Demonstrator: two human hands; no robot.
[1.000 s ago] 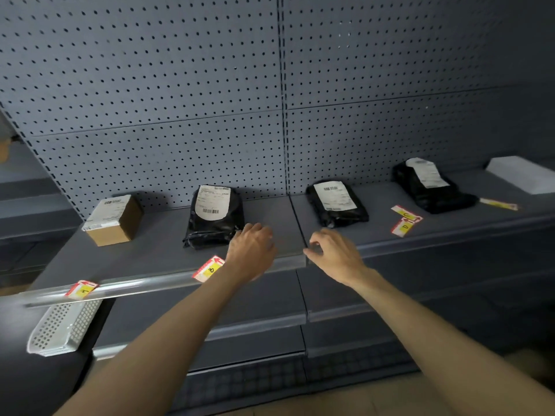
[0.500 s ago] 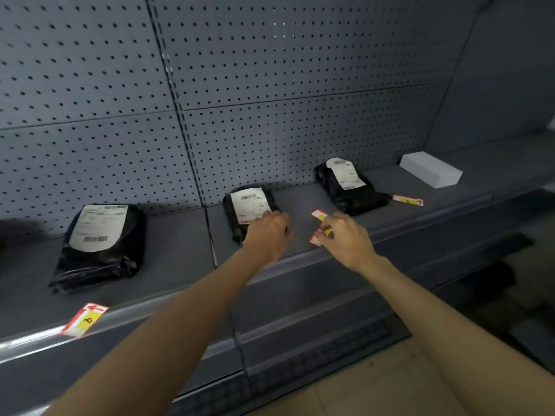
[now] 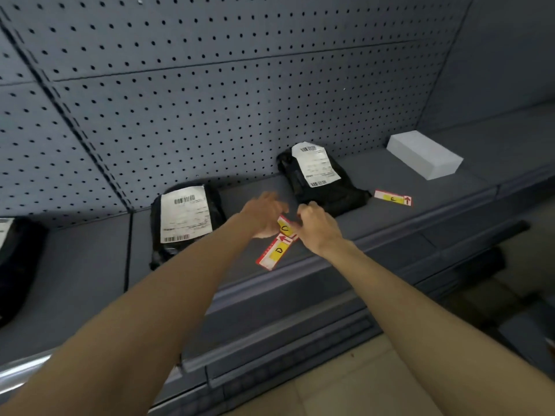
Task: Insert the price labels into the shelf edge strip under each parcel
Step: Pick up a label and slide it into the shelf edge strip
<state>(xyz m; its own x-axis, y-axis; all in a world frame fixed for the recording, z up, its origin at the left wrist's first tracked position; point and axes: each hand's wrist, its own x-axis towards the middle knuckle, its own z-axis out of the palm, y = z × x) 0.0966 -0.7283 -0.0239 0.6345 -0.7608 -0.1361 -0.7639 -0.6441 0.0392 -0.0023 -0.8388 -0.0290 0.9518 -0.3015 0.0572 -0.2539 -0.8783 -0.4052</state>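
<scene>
My left hand (image 3: 262,214) and my right hand (image 3: 318,228) meet over the grey shelf (image 3: 399,223), between two black parcels. Both pinch a red-and-white price label marked C (image 3: 285,229); the left hand is blurred. Just below it, a label marked D (image 3: 274,251) lies on the shelf, near the shelf edge strip (image 3: 375,235). A third label, marked E (image 3: 392,197), lies to the right of the right black parcel (image 3: 321,187). The left black parcel (image 3: 186,217) sits beside my left forearm.
A white box (image 3: 425,154) stands at the shelf's far right. Another black parcel (image 3: 15,259) shows at the left border. Perforated back panels (image 3: 240,100) rise behind the shelf. Lower shelves and a tiled floor (image 3: 345,391) lie below.
The view has swung right along the shelf. Both hands travelled right from the strip below the earlier parcel to the loose labels, and they have closed on label C.
</scene>
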